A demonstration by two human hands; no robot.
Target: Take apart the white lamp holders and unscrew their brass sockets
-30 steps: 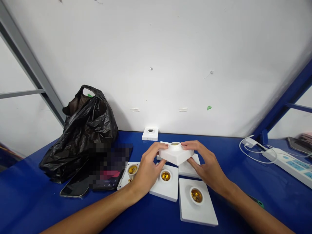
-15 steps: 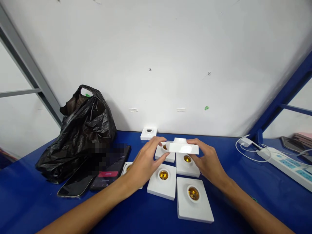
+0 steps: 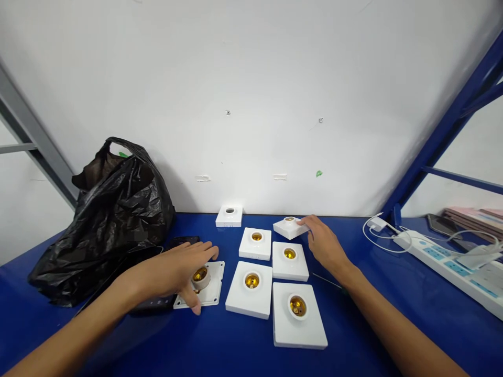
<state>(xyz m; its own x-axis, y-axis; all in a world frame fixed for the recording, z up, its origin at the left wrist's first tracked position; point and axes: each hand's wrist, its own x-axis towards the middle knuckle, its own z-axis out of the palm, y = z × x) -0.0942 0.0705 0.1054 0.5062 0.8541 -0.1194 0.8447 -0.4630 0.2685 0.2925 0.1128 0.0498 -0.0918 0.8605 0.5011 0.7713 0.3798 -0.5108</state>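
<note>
My right hand (image 3: 324, 243) grips the near right corner of a white square lamp holder (image 3: 283, 228), slightly tilted at the back of the table. Over at the left, my left hand (image 3: 178, 272) is open above an uncovered lamp holder base (image 3: 214, 288), its thumb by the near edge. I cannot tell if it touches the base, whose brass socket shows beside the palm. Between my hands lie several white lamp holders with brass sockets, among them one at the front (image 3: 310, 327) and one left of it (image 3: 238, 301). A loose white cover (image 3: 229, 222) with a dark round hole stands by the wall.
A black plastic bag (image 3: 126, 220) slumps at the left. A phone (image 3: 151, 305) lies partly under my left hand. At the right are a white power strip (image 3: 420, 242) with cables and another phone (image 3: 442, 224). A thin rod (image 3: 327, 280) rests near my right wrist.
The lamp holder both hands held has gone back and down, now only in my right hand. My left hand has let go and moved left over the uncovered base. The view has shifted slightly right.
</note>
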